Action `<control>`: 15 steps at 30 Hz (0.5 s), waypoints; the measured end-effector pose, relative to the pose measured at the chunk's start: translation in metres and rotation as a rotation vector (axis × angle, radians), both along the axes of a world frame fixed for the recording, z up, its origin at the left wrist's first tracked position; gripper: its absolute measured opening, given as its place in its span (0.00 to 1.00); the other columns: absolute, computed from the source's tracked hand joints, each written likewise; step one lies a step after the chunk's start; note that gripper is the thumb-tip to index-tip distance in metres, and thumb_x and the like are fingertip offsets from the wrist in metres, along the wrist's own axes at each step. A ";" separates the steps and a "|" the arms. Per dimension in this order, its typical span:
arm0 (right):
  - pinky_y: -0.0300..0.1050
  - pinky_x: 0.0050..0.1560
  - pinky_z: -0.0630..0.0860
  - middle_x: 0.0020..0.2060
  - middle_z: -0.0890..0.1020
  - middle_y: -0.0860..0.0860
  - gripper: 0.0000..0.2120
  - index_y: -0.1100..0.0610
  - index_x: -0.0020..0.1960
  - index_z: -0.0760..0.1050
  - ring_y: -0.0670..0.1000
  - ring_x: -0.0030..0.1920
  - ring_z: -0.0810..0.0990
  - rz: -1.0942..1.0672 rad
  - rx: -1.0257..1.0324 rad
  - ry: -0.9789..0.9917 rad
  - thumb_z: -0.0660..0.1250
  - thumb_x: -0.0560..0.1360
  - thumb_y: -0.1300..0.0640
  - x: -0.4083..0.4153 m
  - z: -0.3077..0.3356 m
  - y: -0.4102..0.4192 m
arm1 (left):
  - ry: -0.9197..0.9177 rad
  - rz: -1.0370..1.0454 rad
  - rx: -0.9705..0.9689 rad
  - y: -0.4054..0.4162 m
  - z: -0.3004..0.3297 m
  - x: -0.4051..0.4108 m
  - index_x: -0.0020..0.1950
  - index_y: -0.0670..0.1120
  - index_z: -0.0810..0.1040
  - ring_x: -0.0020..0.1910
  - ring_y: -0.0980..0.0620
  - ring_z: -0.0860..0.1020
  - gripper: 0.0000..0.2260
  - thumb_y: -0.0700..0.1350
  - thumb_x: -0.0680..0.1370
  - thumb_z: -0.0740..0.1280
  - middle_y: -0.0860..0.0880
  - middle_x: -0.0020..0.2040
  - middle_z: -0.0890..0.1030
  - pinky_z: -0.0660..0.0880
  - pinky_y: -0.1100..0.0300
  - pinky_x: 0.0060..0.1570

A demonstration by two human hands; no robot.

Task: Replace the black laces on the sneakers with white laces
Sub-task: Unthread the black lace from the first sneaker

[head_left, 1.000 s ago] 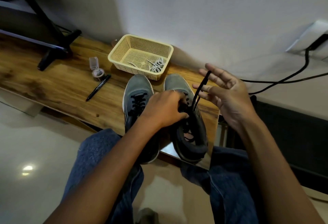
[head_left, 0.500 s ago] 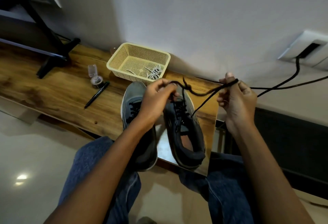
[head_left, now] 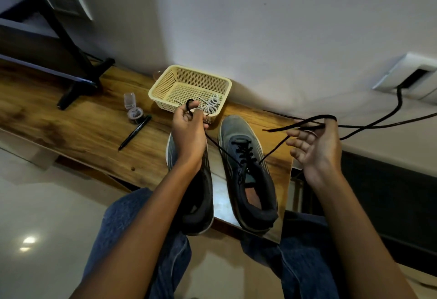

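Now both hands (head_left: 189, 130) (head_left: 316, 145) apart, lace-ends (head_left: 220, 147) pinched.

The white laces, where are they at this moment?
The white laces lie in the cream basket by the wall, beyond the sneakers, just right of the left hand.

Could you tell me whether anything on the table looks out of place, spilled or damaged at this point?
Nothing stands out. The black lace is untied, its ends held by the left hand and right hand, as the job requires. The white laces lie in the basket; both sneakers sit upright.
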State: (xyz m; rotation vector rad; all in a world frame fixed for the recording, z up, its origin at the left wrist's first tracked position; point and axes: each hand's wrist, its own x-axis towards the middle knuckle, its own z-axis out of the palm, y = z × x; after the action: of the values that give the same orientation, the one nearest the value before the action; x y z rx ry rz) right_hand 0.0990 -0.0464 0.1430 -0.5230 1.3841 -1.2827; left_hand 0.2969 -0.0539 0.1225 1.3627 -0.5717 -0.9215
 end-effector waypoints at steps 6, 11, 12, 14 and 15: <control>0.45 0.41 0.74 0.52 0.83 0.57 0.20 0.55 0.53 0.74 0.55 0.45 0.82 0.053 -0.018 0.018 0.49 0.82 0.43 0.003 0.001 0.001 | -0.939 -0.218 0.352 0.006 -0.007 0.007 0.62 0.50 0.75 0.61 0.49 0.71 0.14 0.53 0.79 0.61 0.50 0.57 0.76 0.63 0.49 0.61; 0.41 0.30 0.77 0.49 0.81 0.56 0.19 0.55 0.70 0.67 0.52 0.39 0.81 0.202 0.069 0.172 0.60 0.80 0.61 0.003 -0.003 0.001 | -1.256 -0.308 0.468 0.010 -0.008 0.004 0.68 0.47 0.70 0.69 0.45 0.63 0.23 0.59 0.78 0.59 0.44 0.68 0.71 0.56 0.45 0.65; 0.39 0.27 0.76 0.47 0.81 0.54 0.23 0.54 0.73 0.64 0.52 0.38 0.81 0.228 0.082 0.203 0.61 0.80 0.63 0.003 -0.004 0.001 | -1.275 -0.303 0.457 0.011 -0.008 0.003 0.69 0.47 0.69 0.69 0.45 0.63 0.24 0.59 0.78 0.59 0.44 0.68 0.71 0.56 0.45 0.65; 0.37 0.25 0.76 0.46 0.80 0.55 0.29 0.52 0.77 0.57 0.52 0.36 0.80 0.268 0.080 0.272 0.61 0.79 0.65 0.004 -0.005 0.002 | -1.305 -0.302 0.454 0.012 -0.008 0.001 0.69 0.45 0.68 0.69 0.44 0.63 0.25 0.59 0.78 0.59 0.44 0.68 0.70 0.55 0.45 0.65; 0.37 0.25 0.77 0.46 0.80 0.56 0.30 0.52 0.78 0.55 0.51 0.35 0.79 0.278 0.076 0.310 0.61 0.79 0.65 0.004 -0.006 0.002 | -1.337 -0.298 0.452 0.013 -0.008 0.001 0.69 0.45 0.69 0.68 0.44 0.64 0.25 0.60 0.78 0.59 0.44 0.67 0.71 0.55 0.45 0.65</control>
State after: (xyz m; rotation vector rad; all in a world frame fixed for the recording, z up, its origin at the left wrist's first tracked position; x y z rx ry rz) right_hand 0.1027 -0.0442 0.1371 -0.8576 1.5441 -0.9476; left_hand 0.2977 -0.0413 0.1142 2.2859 -1.6673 -0.2232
